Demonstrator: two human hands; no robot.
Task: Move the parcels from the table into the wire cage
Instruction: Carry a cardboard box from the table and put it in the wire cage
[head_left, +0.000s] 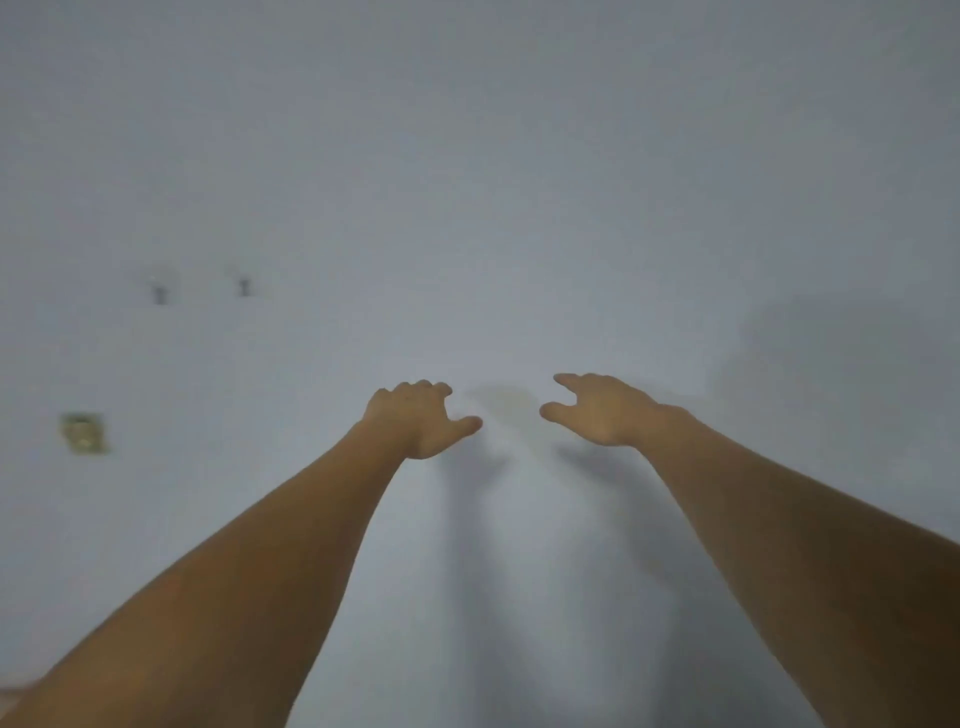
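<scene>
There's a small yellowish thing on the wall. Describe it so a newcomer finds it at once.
Start with the plain pale grey wall filling the view. Left of the left hand, near the frame's edge, sits a small blurred yellowish-green squarish plate. Unlike the two small dark fixtures above, it is coloured and blocky.

Left hand (415, 421) and right hand (597, 410) side by side before a wall (467, 182), apart
</scene>
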